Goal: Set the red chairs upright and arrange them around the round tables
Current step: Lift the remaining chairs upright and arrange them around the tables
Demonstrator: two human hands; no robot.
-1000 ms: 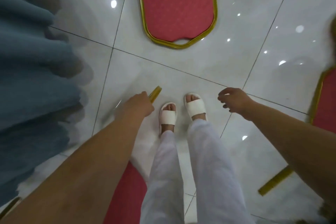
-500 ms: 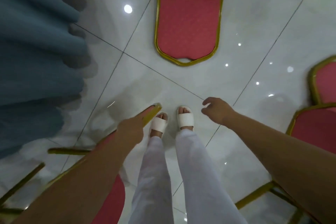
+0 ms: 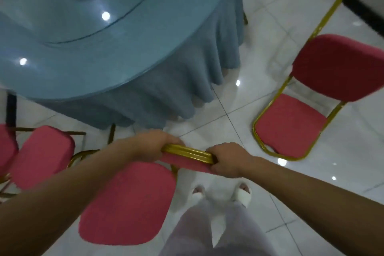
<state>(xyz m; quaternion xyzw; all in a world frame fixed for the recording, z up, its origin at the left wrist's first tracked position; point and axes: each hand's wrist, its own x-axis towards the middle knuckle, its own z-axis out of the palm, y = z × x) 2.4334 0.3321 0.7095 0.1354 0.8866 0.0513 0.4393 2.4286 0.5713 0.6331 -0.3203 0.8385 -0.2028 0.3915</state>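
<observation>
As the left hand (image 3: 152,147) and right hand (image 3: 227,160) each clenched the gold rail (image 3: 188,153) atop a red chair (image 3: 128,203), its seat lay at seven o'clock, near the blue-draped round desk (image 3: 104,58) at eleven o'clock. A second chair (image 3: 291,129) stood upright on the floor (image 3: 270,27) at three o'clock, a third chair (image 3: 41,156) at nine o'clock.

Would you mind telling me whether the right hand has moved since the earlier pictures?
Yes. The right hand went leftward, from empty beside the sandals to gripping the chair's gold top rail, opposite the left hand.
</observation>
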